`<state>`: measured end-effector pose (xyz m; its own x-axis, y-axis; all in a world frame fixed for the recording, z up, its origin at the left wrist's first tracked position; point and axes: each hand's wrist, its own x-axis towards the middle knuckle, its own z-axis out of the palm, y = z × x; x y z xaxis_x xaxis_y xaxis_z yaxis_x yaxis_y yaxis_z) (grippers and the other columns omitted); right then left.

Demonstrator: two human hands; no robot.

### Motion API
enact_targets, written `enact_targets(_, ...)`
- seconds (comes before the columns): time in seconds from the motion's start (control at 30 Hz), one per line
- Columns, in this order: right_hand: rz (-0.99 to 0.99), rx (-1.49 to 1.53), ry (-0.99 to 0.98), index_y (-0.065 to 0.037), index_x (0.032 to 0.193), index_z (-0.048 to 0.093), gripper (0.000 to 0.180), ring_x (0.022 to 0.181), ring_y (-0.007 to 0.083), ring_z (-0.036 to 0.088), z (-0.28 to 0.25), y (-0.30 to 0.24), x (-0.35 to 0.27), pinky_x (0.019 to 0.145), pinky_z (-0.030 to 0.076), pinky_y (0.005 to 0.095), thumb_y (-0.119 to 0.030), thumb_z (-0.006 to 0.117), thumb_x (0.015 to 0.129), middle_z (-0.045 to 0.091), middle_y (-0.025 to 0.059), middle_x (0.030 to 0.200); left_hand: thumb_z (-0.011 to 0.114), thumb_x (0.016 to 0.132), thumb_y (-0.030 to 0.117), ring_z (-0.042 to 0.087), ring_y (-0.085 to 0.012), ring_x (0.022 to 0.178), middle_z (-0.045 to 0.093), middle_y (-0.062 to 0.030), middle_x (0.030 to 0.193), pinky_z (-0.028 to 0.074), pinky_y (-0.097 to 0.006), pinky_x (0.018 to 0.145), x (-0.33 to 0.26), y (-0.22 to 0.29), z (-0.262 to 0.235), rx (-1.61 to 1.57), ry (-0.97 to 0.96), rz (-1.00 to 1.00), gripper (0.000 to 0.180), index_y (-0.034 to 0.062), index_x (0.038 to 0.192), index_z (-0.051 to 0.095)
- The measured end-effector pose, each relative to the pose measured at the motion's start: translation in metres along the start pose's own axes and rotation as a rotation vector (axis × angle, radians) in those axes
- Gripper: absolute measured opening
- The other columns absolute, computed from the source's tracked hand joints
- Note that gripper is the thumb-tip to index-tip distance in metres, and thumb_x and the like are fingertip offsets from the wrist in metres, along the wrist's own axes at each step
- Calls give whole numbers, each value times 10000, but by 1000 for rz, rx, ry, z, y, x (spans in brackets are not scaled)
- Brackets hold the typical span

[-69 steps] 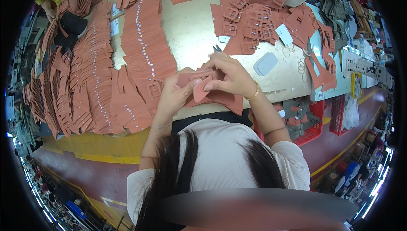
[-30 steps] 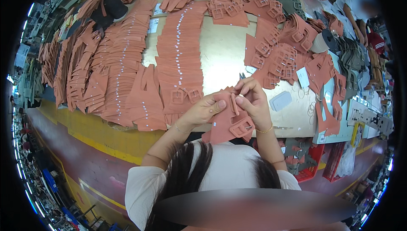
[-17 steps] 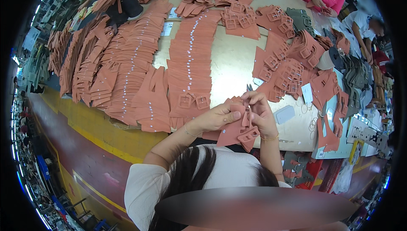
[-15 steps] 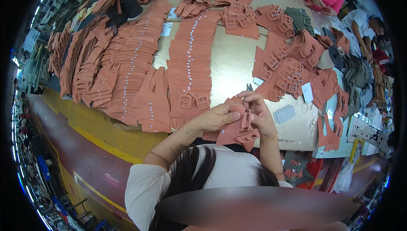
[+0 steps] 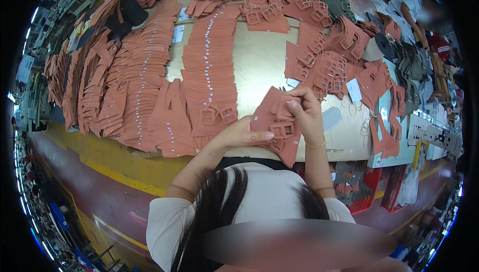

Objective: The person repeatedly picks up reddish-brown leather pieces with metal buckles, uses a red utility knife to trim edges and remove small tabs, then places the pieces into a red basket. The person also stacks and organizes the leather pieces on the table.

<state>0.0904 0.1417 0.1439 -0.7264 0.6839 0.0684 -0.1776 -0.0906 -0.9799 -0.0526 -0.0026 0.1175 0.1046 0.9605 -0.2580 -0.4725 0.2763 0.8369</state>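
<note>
Both my hands hold a terracotta cut panel (image 5: 262, 115) of leather-like material above the table's near edge. My left hand (image 5: 239, 135) grips its left side, thumb laid flat on the face. My right hand (image 5: 308, 115) pinches a folded strap tab (image 5: 283, 107) at the upper right, thumb and fingers together. A square covered buckle (image 5: 283, 130) sits on the panel just below that tab. Small dark metal tips (image 5: 284, 89) poke out beside my right fingers; the rest of that tool is hidden. Left of my hands, two buckles (image 5: 218, 116) lie at the near end of an overlapping panel row (image 5: 208, 67).
More terracotta panels (image 5: 144, 82) are fanned out leftward. Buckled pieces (image 5: 324, 70) are heaped at right near a thread cone (image 5: 375, 50). A grey card (image 5: 331, 118) and white tag (image 5: 354, 90) lie nearby. A red crate (image 5: 366, 192) stands below. Co-workers stand across the table.
The panel has been turned and opened out, so its face and buckle now show. My right hand has moved up slightly onto the strap tab; my left thumb has shifted lower on the panel.
</note>
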Motion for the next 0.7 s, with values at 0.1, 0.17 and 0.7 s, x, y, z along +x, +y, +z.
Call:
enact_targets(0.1,-180,-356,56,-14,1060,566,238,874,113,544,3,12,7,879,432,258,-204,628,930,565,35,919,601,949,233,624,-202,996,602,-142,1162,539,-294,781,5,-3,5,-177,-10,-91,476,-14,1327,454)
enact_targets(0.17,-200,-355,232,-19,1090,548,232,851,114,521,1,23,8,834,427,243,-225,519,988,538,26,882,590,954,201,638,-193,887,625,-138,1092,535,-278,709,7,-1,4,-262,-9,-80,411,-19,1285,488)
enact_targets(0.7,23,-349,-450,-62,1226,522,381,747,171,610,23,21,-2,639,479,292,-49,624,859,631,85,1064,669,848,152,565,-102,592,651,-99,902,433,-203,418,-23,34,-4,-588,212,187,334,-30,1115,580)
